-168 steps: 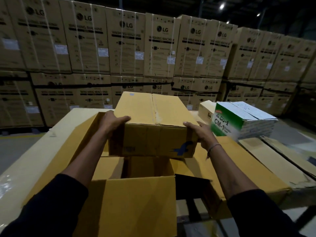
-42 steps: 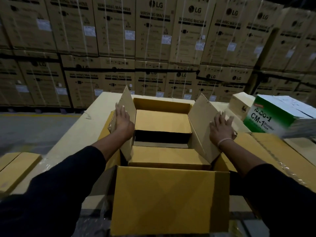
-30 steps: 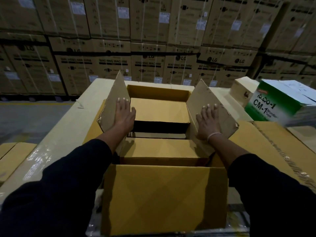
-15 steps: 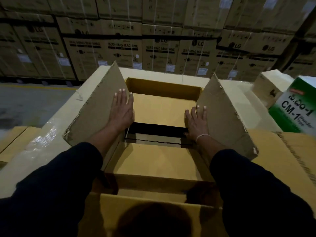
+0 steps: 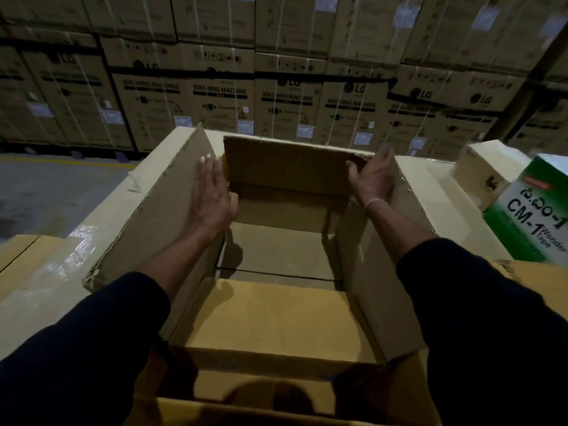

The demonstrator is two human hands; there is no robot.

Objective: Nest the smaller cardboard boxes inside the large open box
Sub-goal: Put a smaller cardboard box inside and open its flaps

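Your left hand [image 5: 212, 198] lies flat, fingers straight and together, against the inner face of the left flap [image 5: 147, 210] of the large open brown cardboard box [image 5: 362, 302], which fills the centre and lower half of the frame. That flap stands up and leans outward toward the left. Your right hand [image 5: 373, 176] is at the upper right of the box mouth, its thumb hooked over the corner of the far flap [image 5: 285, 167] while the fingers lie on the right flap [image 5: 408, 195]; this grip pinches cardboard and is not spread flat. The far flap stands nearly upright between your two hands, its torn top edge level with your fingertips.

Down inside the large box you can see the plain tan tops of smaller cardboard boxes: one [image 5: 276, 318] in the near half, and another [image 5: 276, 247] beyond it in deeper shade, with a dark seam between them. Both sit below the rim, already nested.

The large box rests on a pale cardboard surface wrapped in shiny film [image 5: 61, 262] that runs off to the left. At the right edge of the frame stands a green and white carton printed CM-1 Wonder Tape [image 5: 531, 216], with a small cream box [image 5: 482, 170] just behind it. Across the top of the frame rises a wall of stacked brown LG washing machine cartons [image 5: 221, 96].
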